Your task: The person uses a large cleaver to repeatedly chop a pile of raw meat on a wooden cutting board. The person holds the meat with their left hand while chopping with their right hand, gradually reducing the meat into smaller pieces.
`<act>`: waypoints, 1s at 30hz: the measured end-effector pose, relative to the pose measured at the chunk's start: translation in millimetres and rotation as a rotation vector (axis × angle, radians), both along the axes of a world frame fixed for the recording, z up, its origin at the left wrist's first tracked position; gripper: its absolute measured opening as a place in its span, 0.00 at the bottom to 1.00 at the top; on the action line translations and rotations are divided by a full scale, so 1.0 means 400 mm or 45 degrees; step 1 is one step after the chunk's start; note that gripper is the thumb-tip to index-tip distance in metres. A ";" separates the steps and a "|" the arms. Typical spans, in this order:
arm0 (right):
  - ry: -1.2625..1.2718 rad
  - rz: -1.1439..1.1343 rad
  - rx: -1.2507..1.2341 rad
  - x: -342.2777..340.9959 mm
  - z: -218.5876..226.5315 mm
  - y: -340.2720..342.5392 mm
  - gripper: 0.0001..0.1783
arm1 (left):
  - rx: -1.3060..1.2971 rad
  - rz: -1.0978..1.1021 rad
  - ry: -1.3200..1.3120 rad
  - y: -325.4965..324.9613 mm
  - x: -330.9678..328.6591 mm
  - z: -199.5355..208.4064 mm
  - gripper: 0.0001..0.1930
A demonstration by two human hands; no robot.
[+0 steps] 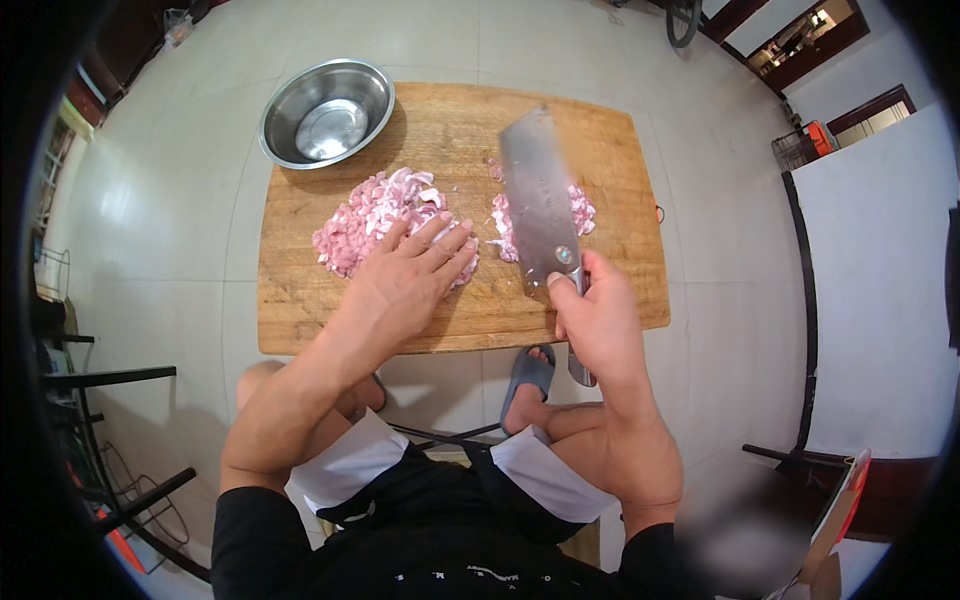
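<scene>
A broad cleaver (pixel 540 190) is held by its metal handle in my right hand (pixel 600 310), blade pointing away over the right part of the wooden cutting board (pixel 450 330). Its far edge is smeared by motion. Chopped pink meat (pixel 582 212) shows on both sides of the blade, partly hidden under it. My left hand (pixel 405 280) lies with fingers stretched out over the near right side of a larger heap of diced meat (pixel 350 225), on the board's left half. The fingers cover part of that heap.
A steel bowl (pixel 330 115) stands at the board's far left corner, its rim overhanging the edge. The board is at knee height, with my slippered foot (pixel 528 385) below its near edge. Black metal frames (pixel 110 378) stand at the left, a white cabinet (pixel 880 280) at the right.
</scene>
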State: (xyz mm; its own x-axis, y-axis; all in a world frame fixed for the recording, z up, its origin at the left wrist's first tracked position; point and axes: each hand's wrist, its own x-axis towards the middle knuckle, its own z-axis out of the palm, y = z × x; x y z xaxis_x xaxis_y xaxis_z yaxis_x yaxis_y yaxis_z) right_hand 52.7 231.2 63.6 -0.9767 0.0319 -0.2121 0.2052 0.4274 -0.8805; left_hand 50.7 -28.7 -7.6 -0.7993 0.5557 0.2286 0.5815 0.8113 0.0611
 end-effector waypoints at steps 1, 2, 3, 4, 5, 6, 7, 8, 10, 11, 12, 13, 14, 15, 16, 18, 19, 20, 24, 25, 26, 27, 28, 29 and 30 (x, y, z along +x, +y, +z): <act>-0.014 -0.041 -0.050 0.002 0.000 -0.003 0.16 | -0.021 0.011 0.002 0.007 0.000 -0.006 0.30; -0.008 -0.095 -0.087 0.005 0.004 -0.010 0.15 | -0.042 0.021 0.004 0.015 -0.001 -0.009 0.29; -0.001 -0.150 -0.123 0.008 0.011 -0.021 0.14 | -0.037 0.039 0.015 0.023 -0.004 -0.010 0.30; 0.007 -0.203 -0.159 0.011 0.017 -0.032 0.13 | -0.031 0.058 0.029 0.033 -0.009 -0.009 0.30; 0.039 -0.278 -0.189 0.011 0.019 -0.044 0.10 | -0.026 0.078 0.043 0.041 -0.014 -0.008 0.31; 0.086 -0.319 -0.255 0.010 0.013 -0.047 0.10 | -0.005 0.090 0.042 0.047 -0.018 -0.008 0.30; 0.136 -0.361 -0.317 0.008 0.006 -0.047 0.10 | 0.020 0.101 0.044 0.054 -0.024 -0.006 0.30; 0.186 -0.403 -0.380 0.007 0.003 -0.048 0.10 | 0.044 0.112 0.045 0.057 -0.026 -0.004 0.30; 0.179 -0.321 -0.393 0.003 0.009 -0.036 0.10 | 0.111 0.091 0.026 0.055 -0.021 0.014 0.31; 0.147 -0.253 -0.361 0.000 0.013 -0.020 0.09 | 0.145 0.081 0.017 0.056 -0.020 0.020 0.31; 0.115 -0.184 -0.330 -0.003 0.016 -0.006 0.09 | 0.230 0.083 -0.008 0.054 -0.022 0.018 0.31; 0.087 -0.125 -0.254 -0.005 0.018 0.008 0.09 | 0.313 0.079 -0.035 0.048 -0.024 0.013 0.31; 0.058 -0.066 -0.178 -0.007 0.019 0.016 0.09 | 0.396 0.074 -0.064 0.042 -0.027 0.009 0.31; 0.001 -0.027 -0.163 -0.002 0.031 0.017 0.10 | 0.394 0.058 -0.042 0.034 -0.028 0.014 0.29; -0.009 0.021 -0.148 0.002 0.027 0.020 0.11 | 0.394 0.040 -0.022 0.023 -0.028 0.026 0.28; -0.029 0.114 -0.116 0.011 0.019 0.022 0.14 | 0.389 -0.021 0.002 0.023 -0.040 0.028 0.23; -0.084 0.138 -0.116 0.018 0.026 0.016 0.14 | 0.379 -0.053 0.005 0.023 -0.045 0.022 0.21; -0.052 0.198 -0.004 0.021 0.028 0.017 0.14 | 0.370 -0.086 0.007 0.023 -0.049 0.016 0.18; 0.085 0.330 0.296 0.035 0.030 0.013 0.12 | 0.386 -0.079 0.050 0.037 -0.055 0.003 0.14; 0.119 0.335 0.333 0.039 0.031 0.010 0.12 | 0.399 -0.069 0.064 0.041 -0.055 0.002 0.14; 0.109 0.354 0.357 0.041 0.035 0.010 0.11 | 0.411 -0.058 0.079 0.044 -0.055 0.001 0.13; 0.099 0.373 0.381 0.042 0.041 0.009 0.11 | 0.425 -0.072 0.084 0.045 -0.056 -0.001 0.13; 0.089 0.394 0.402 0.044 0.045 0.007 0.11 | 0.436 -0.082 0.090 0.044 -0.056 -0.006 0.12; 0.084 0.411 0.413 0.046 0.052 0.003 0.10 | 0.447 -0.093 0.096 0.043 -0.056 -0.009 0.12; 0.079 0.429 0.424 0.049 0.059 -0.001 0.10 | 0.432 -0.098 0.080 0.041 -0.057 -0.011 0.11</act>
State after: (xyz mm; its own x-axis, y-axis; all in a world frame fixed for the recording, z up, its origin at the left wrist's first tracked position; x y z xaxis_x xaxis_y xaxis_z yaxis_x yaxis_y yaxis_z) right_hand 72.2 230.8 87.2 -0.9548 -0.2324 -0.1852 -0.0419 0.7222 -0.6905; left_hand 27.9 -12.2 -11.9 -0.7366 0.4978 0.4579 0.6512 0.7048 0.2814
